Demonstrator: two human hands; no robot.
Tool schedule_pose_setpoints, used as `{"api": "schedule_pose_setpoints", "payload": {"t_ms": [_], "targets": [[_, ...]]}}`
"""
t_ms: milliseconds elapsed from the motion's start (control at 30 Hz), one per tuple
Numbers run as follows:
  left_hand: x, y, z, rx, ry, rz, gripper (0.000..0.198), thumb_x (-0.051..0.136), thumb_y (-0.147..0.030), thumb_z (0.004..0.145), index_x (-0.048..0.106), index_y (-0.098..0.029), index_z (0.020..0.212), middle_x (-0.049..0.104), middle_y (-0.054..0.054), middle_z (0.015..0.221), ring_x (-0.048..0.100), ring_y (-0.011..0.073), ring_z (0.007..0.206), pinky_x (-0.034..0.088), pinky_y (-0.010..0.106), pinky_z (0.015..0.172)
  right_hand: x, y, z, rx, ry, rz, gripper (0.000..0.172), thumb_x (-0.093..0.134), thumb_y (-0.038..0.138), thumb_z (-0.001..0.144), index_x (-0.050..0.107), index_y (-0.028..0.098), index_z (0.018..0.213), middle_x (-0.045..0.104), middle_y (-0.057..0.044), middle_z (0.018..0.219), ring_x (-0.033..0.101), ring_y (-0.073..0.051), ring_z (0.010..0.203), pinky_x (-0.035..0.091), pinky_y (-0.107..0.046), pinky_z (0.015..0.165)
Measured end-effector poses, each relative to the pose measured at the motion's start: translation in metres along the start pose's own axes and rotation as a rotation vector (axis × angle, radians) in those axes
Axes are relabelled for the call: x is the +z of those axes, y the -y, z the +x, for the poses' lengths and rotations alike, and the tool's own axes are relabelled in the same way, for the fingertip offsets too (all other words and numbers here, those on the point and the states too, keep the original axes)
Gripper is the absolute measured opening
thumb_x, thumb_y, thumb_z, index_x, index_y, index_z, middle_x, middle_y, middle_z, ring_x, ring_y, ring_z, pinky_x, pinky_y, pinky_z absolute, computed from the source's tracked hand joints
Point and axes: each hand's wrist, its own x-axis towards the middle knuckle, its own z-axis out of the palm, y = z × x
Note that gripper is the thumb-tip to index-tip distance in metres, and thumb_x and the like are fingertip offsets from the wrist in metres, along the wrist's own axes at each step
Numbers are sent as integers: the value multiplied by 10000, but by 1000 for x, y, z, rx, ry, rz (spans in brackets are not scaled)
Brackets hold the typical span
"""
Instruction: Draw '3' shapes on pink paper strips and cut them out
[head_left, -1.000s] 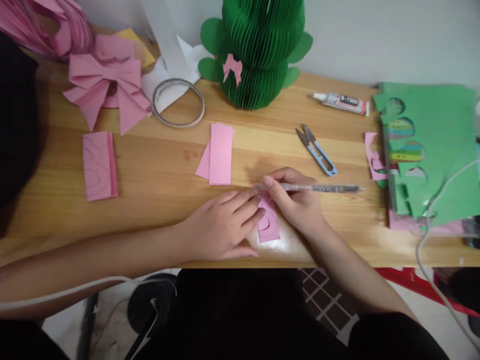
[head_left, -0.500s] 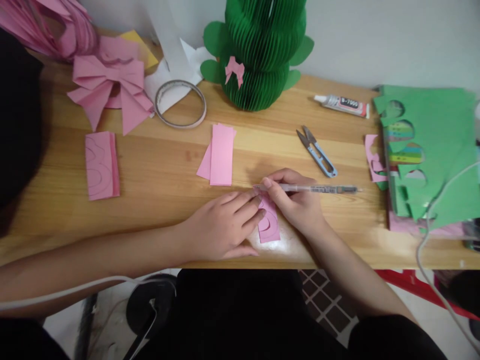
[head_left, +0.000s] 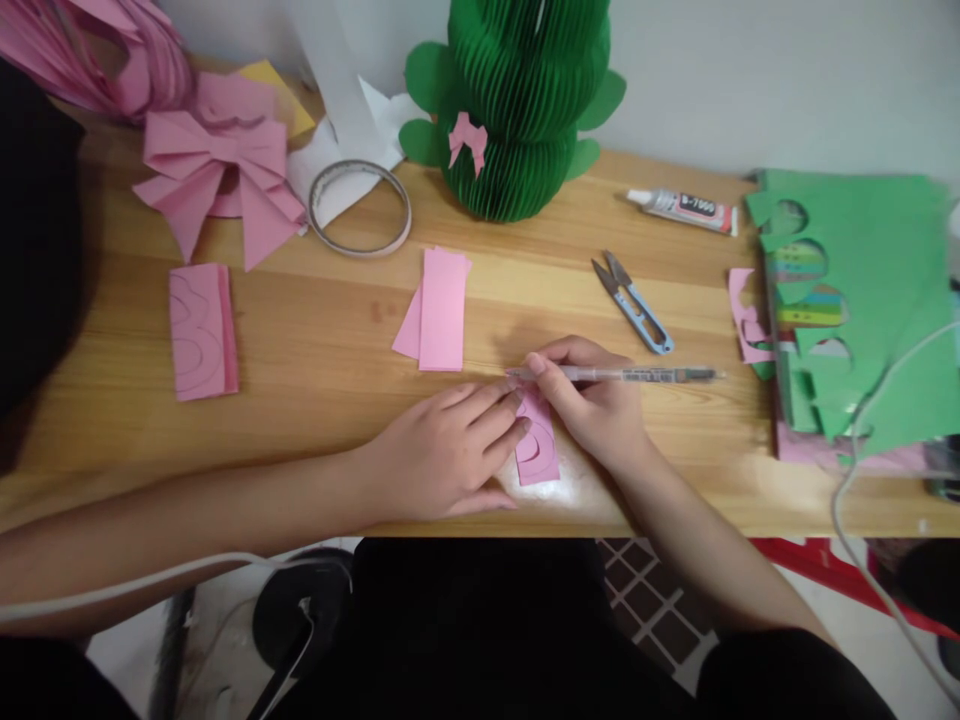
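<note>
A small pink paper strip (head_left: 538, 452) with drawn curves lies near the front edge of the wooden table (head_left: 315, 360). My left hand (head_left: 442, 450) lies flat on the table with its fingers stretched out, the fingertips pressing the strip's left edge. My right hand (head_left: 596, 405) is closed around a clear pen (head_left: 637, 376), whose tip rests at the strip's top end. The pen's barrel points to the right.
Pink strips (head_left: 439, 308) lie in the middle, a marked pink stack (head_left: 201, 330) at the left. Behind are a pink bow (head_left: 221, 180), a tape ring (head_left: 360, 207), a green honeycomb figure (head_left: 517, 100), snips (head_left: 634, 302), a glue tube (head_left: 686, 209) and green cut sheets (head_left: 862, 300) at right.
</note>
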Motion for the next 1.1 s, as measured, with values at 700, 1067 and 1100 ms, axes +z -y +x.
{"api": "schedule_pose_setpoints", "payload": {"t_ms": [700, 1067, 1100], "targets": [[-1, 0, 1, -1, -2, 30, 607, 566, -612, 931, 644, -65, 1185, 666, 176, 1243, 600, 302, 1188, 461, 375, 998, -1, 3, 1, -17, -11, -36, 174, 620, 232, 873, 646, 186, 707, 661, 27, 586, 544, -74, 480, 411, -201, 453], [-1, 1, 0, 2, -5, 29, 619, 560, -617, 932, 644, -62, 1192, 661, 179, 1260, 596, 312, 1201, 459, 387, 1012, -4, 3, -1, -28, -33, -96, 198, 615, 237, 859, 619, 178, 670, 571, 43, 524, 477, -66, 447, 369, -199, 440], [-1, 1, 0, 2, -3, 28, 620, 559, -618, 932, 644, -61, 1191, 661, 180, 1259, 597, 312, 1198, 460, 387, 1011, -4, 3, -1, -25, -33, -99, 199, 613, 234, 858, 615, 179, 667, 571, 42, 526, 479, -67, 449, 369, -201, 442]]}}
